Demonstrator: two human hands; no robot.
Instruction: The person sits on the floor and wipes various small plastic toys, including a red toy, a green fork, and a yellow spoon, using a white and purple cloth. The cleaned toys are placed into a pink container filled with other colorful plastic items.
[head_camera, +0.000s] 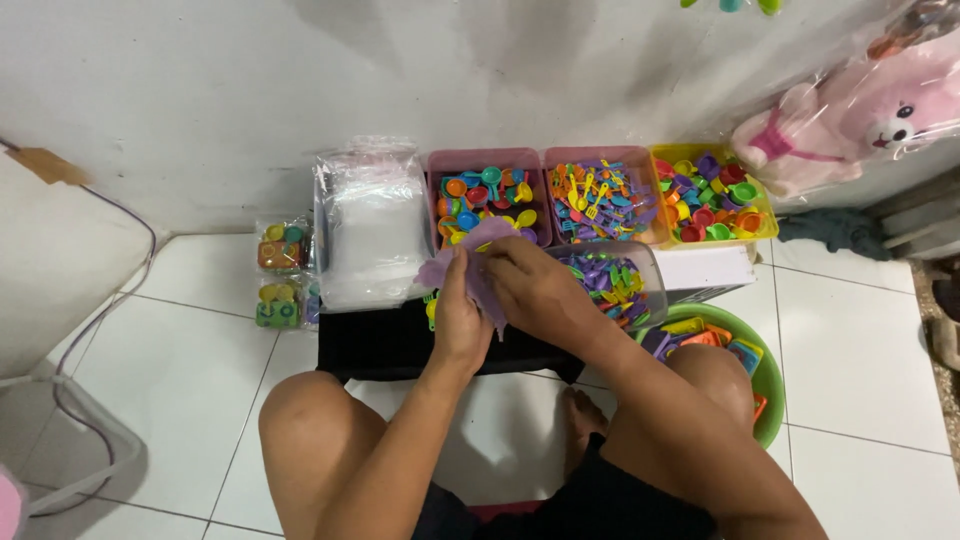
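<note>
Over by the wall on the left lie two small packed toy sets (280, 275), and just beside them a stack of clear plastic bags (372, 235). The left hand (460, 315) and right hand (535, 290) meet above a black tray (385, 345), both pinching a thin purple bag (470, 260) between thumb and fingers (the fingertips are pressed close on the film). Behind stand a pink bin of small cups (487, 195), a pink bin of tiny cutlery (600, 195) and a yellow bin (712, 195). A clear tub (615, 280) sits near the right hand, a green basin (765, 375) beyond the knee, a pink plush toy (860, 125) against the wall.
</note>
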